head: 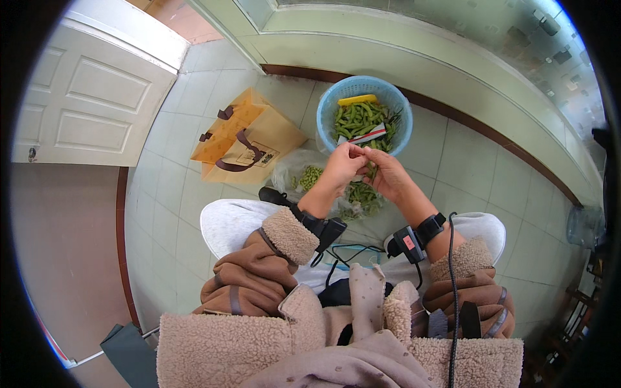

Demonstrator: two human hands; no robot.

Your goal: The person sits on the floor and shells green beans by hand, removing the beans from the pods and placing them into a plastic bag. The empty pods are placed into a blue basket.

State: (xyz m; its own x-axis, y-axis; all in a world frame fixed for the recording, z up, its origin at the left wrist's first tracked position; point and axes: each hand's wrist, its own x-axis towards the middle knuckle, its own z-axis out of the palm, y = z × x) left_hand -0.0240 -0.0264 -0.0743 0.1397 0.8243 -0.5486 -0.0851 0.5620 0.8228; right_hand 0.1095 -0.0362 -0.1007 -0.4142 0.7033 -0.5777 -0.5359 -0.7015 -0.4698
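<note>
My left hand and my right hand meet at the fingertips just in front of a blue plastic basket. A green soybean pod shows between them, its upper part hidden by the fingers. Inside the basket lie many green pods, a yellow strip and a white and red packet or strip. Below my hands, a clear plastic bag on the floor has shelled green beans at its left. More green pods or husks lie at its right, partly covered by my hands.
A beige paper bag with dark ribbon handles stands left of the basket. Behind the basket runs a low wall with frosted glass above. A white panelled door is at the left. Black cables hang from my wrist devices. A clear plastic jug stands far right.
</note>
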